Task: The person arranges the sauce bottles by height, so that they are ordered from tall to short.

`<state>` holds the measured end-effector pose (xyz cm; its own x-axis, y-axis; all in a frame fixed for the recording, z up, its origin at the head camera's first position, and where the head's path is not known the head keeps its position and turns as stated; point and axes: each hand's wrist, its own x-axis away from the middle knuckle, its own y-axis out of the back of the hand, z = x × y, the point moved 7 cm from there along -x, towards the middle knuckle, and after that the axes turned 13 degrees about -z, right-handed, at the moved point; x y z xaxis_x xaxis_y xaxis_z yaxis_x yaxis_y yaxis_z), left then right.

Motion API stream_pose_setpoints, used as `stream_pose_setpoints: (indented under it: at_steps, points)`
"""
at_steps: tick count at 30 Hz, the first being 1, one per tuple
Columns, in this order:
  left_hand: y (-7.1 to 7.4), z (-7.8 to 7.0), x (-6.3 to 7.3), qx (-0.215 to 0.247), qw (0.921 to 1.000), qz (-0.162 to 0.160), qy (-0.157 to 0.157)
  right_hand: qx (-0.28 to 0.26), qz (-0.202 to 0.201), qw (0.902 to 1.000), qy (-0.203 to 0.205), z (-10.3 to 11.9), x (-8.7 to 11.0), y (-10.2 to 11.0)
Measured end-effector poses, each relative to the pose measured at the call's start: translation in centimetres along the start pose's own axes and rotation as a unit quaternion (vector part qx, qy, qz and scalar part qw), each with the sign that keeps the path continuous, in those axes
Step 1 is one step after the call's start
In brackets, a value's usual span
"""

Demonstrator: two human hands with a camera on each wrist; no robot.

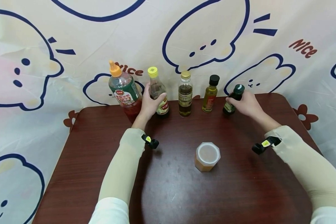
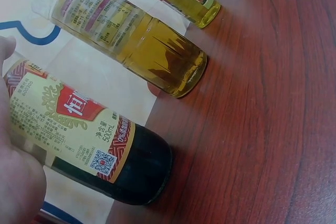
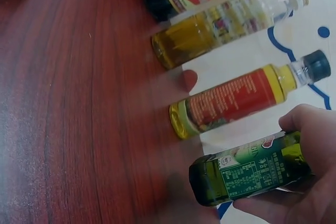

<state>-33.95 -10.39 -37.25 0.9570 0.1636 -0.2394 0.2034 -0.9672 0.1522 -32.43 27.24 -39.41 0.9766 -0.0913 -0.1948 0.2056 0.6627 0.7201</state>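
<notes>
In the head view my left hand (image 1: 149, 105) grips a dark sauce bottle (image 1: 163, 107) with a yellow cap, thumb across its front. Its cream and red label (image 2: 68, 111) shows in the left wrist view, where only part of the hand (image 2: 21, 182) appears. My right hand (image 1: 248, 105) holds a small dark green glass bottle (image 1: 229, 108) with a green cap at the right end of the row. The right wrist view shows thumb and fingers round that green bottle (image 3: 249, 169), which has a green printed label. Fingers behind both bottles are partly hidden.
Left of the sauce bottle stands a ketchup squeeze bottle (image 1: 124, 91) with an orange nozzle. Between my hands are a clear oil bottle (image 1: 185, 96) and a smaller black-capped oil bottle (image 1: 210, 96). A lidded jar (image 1: 207, 155) sits nearer on the brown table (image 1: 173, 193); a printed cloth (image 1: 128, 40) hangs behind.
</notes>
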Motion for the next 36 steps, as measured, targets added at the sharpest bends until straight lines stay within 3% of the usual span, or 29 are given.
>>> stream_pose_setpoints:
  at_steps: [22, 36]
  points:
    - [-0.1, -0.1, 0.0, 0.007, 0.9999, 0.001, -0.015, -0.012, -0.014, 0.9992, -0.034, -1.8, -1.4, -1.7]
    - [0.0, 0.0, 0.0, 0.005, 1.0, 0.003, -0.005, 0.008, -0.04, 0.9983, -0.041, -2.2, -1.7, -1.9]
